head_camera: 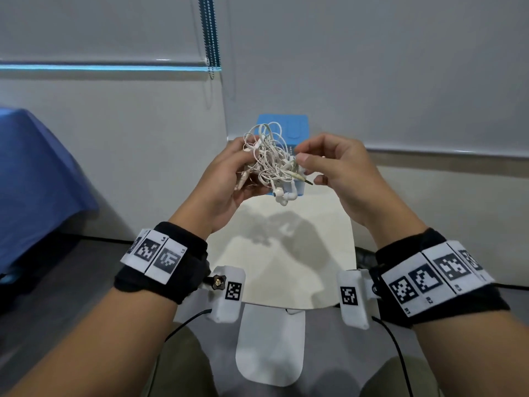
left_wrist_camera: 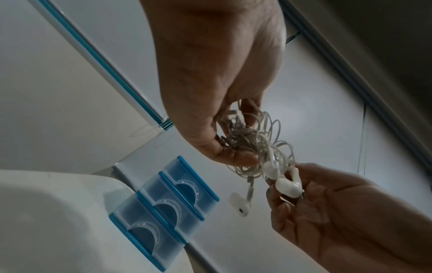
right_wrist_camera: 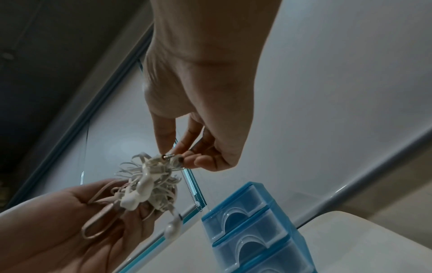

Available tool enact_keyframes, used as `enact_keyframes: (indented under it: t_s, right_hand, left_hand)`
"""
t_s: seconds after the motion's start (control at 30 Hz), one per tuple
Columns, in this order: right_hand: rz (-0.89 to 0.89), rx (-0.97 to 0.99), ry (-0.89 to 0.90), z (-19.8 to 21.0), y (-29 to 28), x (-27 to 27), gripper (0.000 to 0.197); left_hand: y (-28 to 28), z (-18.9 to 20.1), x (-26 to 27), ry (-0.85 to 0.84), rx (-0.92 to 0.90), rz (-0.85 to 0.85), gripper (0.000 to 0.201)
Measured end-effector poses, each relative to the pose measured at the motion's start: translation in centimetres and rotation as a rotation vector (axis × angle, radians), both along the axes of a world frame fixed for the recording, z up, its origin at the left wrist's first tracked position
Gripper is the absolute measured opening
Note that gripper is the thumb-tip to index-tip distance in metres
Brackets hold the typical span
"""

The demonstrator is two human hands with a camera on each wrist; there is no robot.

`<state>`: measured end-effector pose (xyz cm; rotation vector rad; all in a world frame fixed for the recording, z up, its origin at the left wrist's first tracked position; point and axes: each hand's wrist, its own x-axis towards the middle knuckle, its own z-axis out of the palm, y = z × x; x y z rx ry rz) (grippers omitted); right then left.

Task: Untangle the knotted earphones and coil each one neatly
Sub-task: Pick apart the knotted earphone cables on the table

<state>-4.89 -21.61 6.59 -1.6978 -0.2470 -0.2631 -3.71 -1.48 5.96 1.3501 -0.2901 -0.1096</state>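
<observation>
Left hand [head_camera: 226, 179] cupped around knotted earphones [head_camera: 269, 161], fingers curled, tangle partly hidden in palm. Right hand [head_camera: 340, 173] pinching jack plug [right_wrist_camera: 168, 156]; separate sets indistinguishable.

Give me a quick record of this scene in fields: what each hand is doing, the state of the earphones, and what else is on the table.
left hand: left hand cradles the earphone tangle, fingers curled round it
right hand: right hand pinches an audio plug at the tangle's edge
earphones: still knotted, held above the table; earbuds dangle below
coiling: not begun
other: blue drawer box at the table's far edge
</observation>
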Motion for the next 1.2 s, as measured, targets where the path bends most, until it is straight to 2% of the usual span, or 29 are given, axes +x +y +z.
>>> enact_keyframes:
  t_s: [0.1, 0.17, 0.27, 0.3, 0.43, 0.53, 0.6, 0.77, 0.9, 1.03, 1.2]
  right_hand:
    - [0.013, 0.004, -0.033, -0.1, 0.2, 0.4, 0.014]
    - [0.024, -0.008, -0.053, 0.0, 0.4, 0.5, 0.015]
    - [0.060, -0.059, -0.081, 0.4, 0.7, 0.3, 0.015]
    - [0.063, -0.082, -0.091, 0.6, 0.6, 0.3, 0.016]
    - [0.055, -0.143, -0.140, 1.0, 0.4, -0.1, 0.018]
    - [0.027, -0.178, -0.203, 1.4, 0.5, -0.5, 0.002]
    - [-0.019, -0.234, -0.221, 1.6, 0.4, -0.5, 0.008]
    - [-0.141, -0.350, -0.165, 1.7, -0.2, -0.1, 0.011]
    - [-0.051, -0.425, -0.086, 1.4, -0.3, -0.1, 0.011]
    - [0.068, -0.475, -0.004, 1.0, -0.4, 0.4, 0.010]
    - [0.129, -0.523, 0.007, 0.6, -0.2, 1.2, 0.012]
  left_hand:
    - [0.2, 0.0, 0.1, 0.055, -0.095, -0.061, 0.036]
    - [0.2, 0.0, -0.1, 0.052, -0.058, -0.081, 0.049]
    - [-0.2, 0.0, -0.1, -0.060, 0.084, -0.020, 0.022]
    - [-0.4, 0.0, 0.1, -0.071, 0.086, 0.003, 0.021]
    - [-0.2, 0.7, 0.4, -0.083, 0.114, 0.061, 0.019]
    - [-0.3, 1.3, 0.2, -0.117, 0.170, 0.055, 0.016]
    - [-0.5, 1.5, 0.1, -0.127, 0.230, 0.034, 0.017]
    - [-0.5, 2.3, 0.2, -0.055, 0.411, 0.009, 0.006]
    - [-0.1, 2.5, 0.9, -0.031, 0.543, 0.039, 0.014]
    - [-0.1, 2.4, 1.6, 0.059, 0.504, 0.002, 0.016]
    - [-0.4, 2.7, 2.0, 0.155, 0.380, 0.019, 0.018]
